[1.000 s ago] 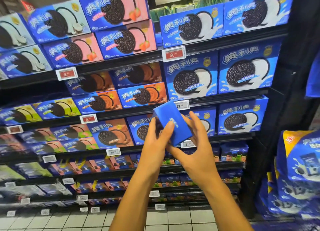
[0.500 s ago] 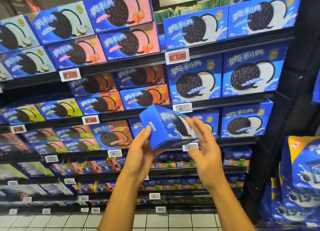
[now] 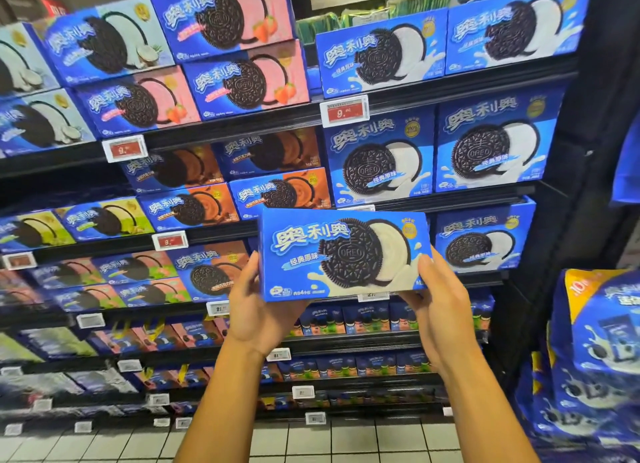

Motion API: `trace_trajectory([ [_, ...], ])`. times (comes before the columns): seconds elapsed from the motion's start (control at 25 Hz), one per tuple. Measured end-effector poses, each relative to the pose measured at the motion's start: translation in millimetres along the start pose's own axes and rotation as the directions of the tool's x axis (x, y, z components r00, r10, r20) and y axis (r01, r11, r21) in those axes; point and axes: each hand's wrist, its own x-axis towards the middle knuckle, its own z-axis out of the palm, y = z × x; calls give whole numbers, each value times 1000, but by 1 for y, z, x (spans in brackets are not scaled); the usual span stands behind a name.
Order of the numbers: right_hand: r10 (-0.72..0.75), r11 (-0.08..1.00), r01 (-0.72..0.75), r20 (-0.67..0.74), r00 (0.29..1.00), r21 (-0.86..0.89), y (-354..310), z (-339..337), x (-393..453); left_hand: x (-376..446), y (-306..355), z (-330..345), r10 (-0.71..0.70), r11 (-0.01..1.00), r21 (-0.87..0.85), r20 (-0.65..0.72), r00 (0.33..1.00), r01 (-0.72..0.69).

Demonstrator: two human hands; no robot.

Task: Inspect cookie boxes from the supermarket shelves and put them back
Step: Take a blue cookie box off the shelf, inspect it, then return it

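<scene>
Fingers of both hands are clamped on one box (image 3: 344,254): left hand (image 3: 263,310) cups the lower left corner, thumb up along the left edge; right hand (image 3: 440,306) takes the lower right corner, thumb (image 3: 427,270) lying on the front face. Fingertips behind the carton are hidden.

Box position: held in the air at centre of view, well in front of the shelves, printed face square to the camera and level. Judgement: gripped at the bottom corners so the artwork and label print stay uncovered for reading; the inspection step looks to be in hand, the return not yet done.

Likely home slot: directly behind the held box, on the shelf (image 3: 485,278) just left of a matching box (image 3: 481,240) at 3 o'clock. The slot itself is hidden by the carton, so free depth cannot be judged.

Edges and room:
- 12 o'clock: upper shelf lip and price tag (image 3: 343,110), bigger boxes above.
- 3 o'clock: the matching box, then a dark upright (image 3: 561,254).
- 9 o'clock: orange boxes (image 3: 207,272) close by.
- 6 o'clock: open air over tiled floor (image 3: 346,438).

Judgement: a straight level push forward should suit; side clearance looks tight.
</scene>
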Motion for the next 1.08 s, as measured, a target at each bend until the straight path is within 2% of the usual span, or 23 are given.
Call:
trace_trajectory([
  [0.08, -54, 998, 54, -34, 998, 13, -3, -1, -3, 4, 1, 1, 1, 999, 43, -23, 1000, 0],
  [0.16, -82, 996, 83, -58, 995, 18, -8, -3, -6, 9, 1, 0, 53, 994, 102, -111, 992, -42],
  [0.32, -122, 992, 125, -112, 986, 17, -16, -6, -8, 21, -4, -1, 239, 953, 250, -280, 930, -170],
  [0.44, -135, 990, 139, -109, 985, 27, -18, -5, -8, 25, -6, -1, 273, 930, 331, -338, 901, -157],
  [0.56, -131, 991, 134, -104, 986, 25, -17, -6, -8, 26, -6, -1, 249, 935, 332, -352, 902, -129],
  [1.08, -31, 999, 37, -182, 983, 25, -12, -15, 4, 26, -14, 7, 257, 932, 325, -281, 925, -161],
])
